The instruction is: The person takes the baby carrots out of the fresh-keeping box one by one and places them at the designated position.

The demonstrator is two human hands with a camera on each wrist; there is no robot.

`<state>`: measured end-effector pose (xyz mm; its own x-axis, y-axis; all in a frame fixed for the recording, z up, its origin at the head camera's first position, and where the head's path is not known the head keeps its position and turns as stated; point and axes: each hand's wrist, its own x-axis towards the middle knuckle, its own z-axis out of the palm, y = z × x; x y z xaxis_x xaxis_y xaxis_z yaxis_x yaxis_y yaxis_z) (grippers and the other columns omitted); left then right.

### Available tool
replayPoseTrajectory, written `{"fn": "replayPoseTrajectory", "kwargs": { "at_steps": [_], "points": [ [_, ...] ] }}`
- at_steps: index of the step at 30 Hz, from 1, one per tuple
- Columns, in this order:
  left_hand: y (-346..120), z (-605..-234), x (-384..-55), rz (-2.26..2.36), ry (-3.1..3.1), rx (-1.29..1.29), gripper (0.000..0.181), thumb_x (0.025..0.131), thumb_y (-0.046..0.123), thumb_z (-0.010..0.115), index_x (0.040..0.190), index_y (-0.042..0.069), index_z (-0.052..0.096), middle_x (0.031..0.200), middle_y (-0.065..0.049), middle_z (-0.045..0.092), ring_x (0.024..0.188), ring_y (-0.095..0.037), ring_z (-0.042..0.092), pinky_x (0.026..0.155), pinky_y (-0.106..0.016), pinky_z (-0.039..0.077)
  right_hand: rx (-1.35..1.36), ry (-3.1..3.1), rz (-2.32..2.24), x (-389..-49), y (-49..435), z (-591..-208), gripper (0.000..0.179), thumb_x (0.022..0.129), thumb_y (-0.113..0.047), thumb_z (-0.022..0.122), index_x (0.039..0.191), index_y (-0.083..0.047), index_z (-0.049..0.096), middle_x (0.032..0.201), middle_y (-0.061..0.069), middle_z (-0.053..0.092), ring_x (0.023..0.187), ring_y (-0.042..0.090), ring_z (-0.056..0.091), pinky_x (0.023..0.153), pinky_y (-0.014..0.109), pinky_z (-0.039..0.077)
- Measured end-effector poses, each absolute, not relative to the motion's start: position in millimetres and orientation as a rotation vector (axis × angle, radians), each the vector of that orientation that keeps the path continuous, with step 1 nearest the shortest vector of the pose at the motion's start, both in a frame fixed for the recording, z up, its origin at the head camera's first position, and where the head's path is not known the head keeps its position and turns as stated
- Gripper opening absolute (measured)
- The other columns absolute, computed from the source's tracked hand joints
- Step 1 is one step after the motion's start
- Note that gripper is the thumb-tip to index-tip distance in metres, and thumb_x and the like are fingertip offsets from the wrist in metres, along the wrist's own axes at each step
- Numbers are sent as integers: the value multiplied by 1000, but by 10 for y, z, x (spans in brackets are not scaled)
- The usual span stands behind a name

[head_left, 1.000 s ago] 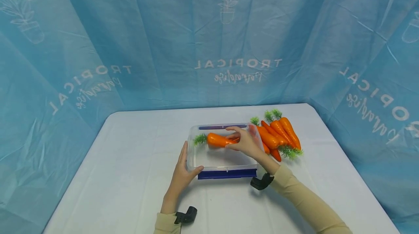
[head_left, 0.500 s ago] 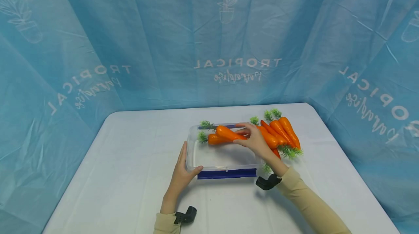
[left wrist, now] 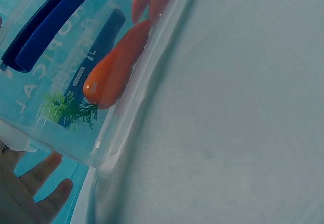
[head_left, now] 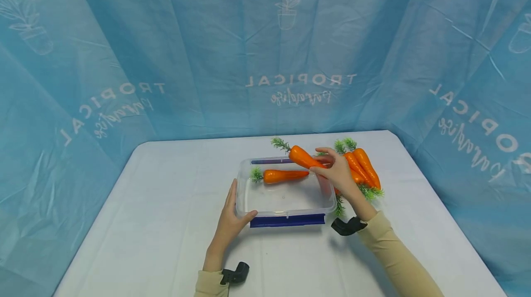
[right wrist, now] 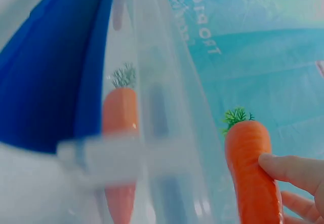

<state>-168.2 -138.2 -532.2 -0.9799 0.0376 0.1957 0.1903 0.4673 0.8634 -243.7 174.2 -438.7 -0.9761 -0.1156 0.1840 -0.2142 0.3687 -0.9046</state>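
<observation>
A clear plastic container (head_left: 265, 213) with blue latches stands without a lid mid-table. My left hand (head_left: 230, 218) rests against its left side, fingers straight and thumb at the front left corner; the left wrist view shows the fingers (left wrist: 43, 171) spread beside the clear wall. One carrot (head_left: 282, 176) with a green top lies inside, also visible through the wall as an orange carrot (left wrist: 114, 74). Above the back right rim, my right hand (head_left: 338, 170) pinches another carrot (head_left: 301, 156) near its narrow end, green top pointing up and left.
Several more carrots (head_left: 365, 165) lie in a pile just right of the container, partly behind my right hand and forearm. White cloth covers the table (head_left: 178, 195). A blue curtain (head_left: 215, 57) hangs behind and along both sides.
My right hand has lifted a carrot out of the container and moved it up and right, uncovering the carrot that lies inside. The left hand has stayed in place.
</observation>
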Motion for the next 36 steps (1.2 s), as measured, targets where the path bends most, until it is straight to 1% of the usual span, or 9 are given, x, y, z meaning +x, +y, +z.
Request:
{"fn": "replayPoseTrajectory", "kwargs": {
  "at_steps": [6,12,19,22,26,28,33,35,36],
  "points": [
    [-1383,-5314,-1686,-1544,-2557,-214,105,76,29,75,155,23,5,162,-9,11,148,-34,15,117,-58,18,221,-2512,1677,-2469,1911,-4408,55,82,-14,74,131,-2,53,117,25,65,100,38,65,71,15,55],
    [-1387,-5305,-1683,-1534,-2560,-220,106,76,28,76,155,21,5,162,-9,11,148,-34,15,117,-57,18,111,-2512,1613,-2486,2067,-4442,54,82,-19,75,130,-5,54,117,22,66,109,35,62,75,8,49],
    [-1369,-5273,-1657,-1555,-2567,-185,104,78,28,75,155,24,5,162,-8,10,148,-34,14,117,-59,17,44,-2467,1605,-2499,2219,-4524,54,82,-17,74,131,-3,54,119,24,65,111,36,61,77,10,49],
    [-1365,-5274,-1654,-1565,-2570,-170,103,79,28,74,155,26,5,162,-6,9,149,-32,14,117,-58,17,-5,-2452,1550,-2508,2284,-4581,52,82,-17,75,129,-4,56,116,23,66,109,35,62,79,15,52],
    [-1365,-5285,-1659,-1565,-2576,-155,102,79,29,74,154,27,5,162,-4,9,149,-30,13,118,-57,16,-67,-2440,1501,-2521,2353,-4661,50,81,-14,75,126,-3,58,114,23,67,107,35,63,86,33,57],
    [-1366,-5287,-1659,-1566,-2576,-154,102,79,29,74,154,28,5,162,-3,9,149,-30,13,118,-57,16,-101,-2443,1485,-2522,2376,-4690,50,81,-13,75,126,-2,57,115,23,67,106,34,64,88,35,56],
    [-1369,-5284,-1656,-1574,-2573,-153,102,79,29,74,154,28,5,162,-3,9,149,-30,13,118,-57,16,-168,-2428,1469,-2509,2419,-4724,51,81,-10,75,126,2,57,116,25,65,106,36,63,76,9,50],
    [-1370,-5283,-1657,-1573,-2574,-152,102,79,29,74,154,27,5,162,-3,9,149,-30,13,118,-57,16,-197,-2430,1456,-2499,2436,-4730,51,81,-10,75,126,3,56,116,26,65,106,36,63,72,5,45],
    [-1370,-5284,-1657,-1572,-2575,-151,102,79,29,74,154,27,5,162,-3,9,149,-30,13,118,-57,16,-210,-2437,1442,-2492,2445,-4736,51,81,-10,74,126,4,56,115,27,65,106,37,63,73,7,47]
  ]
}}
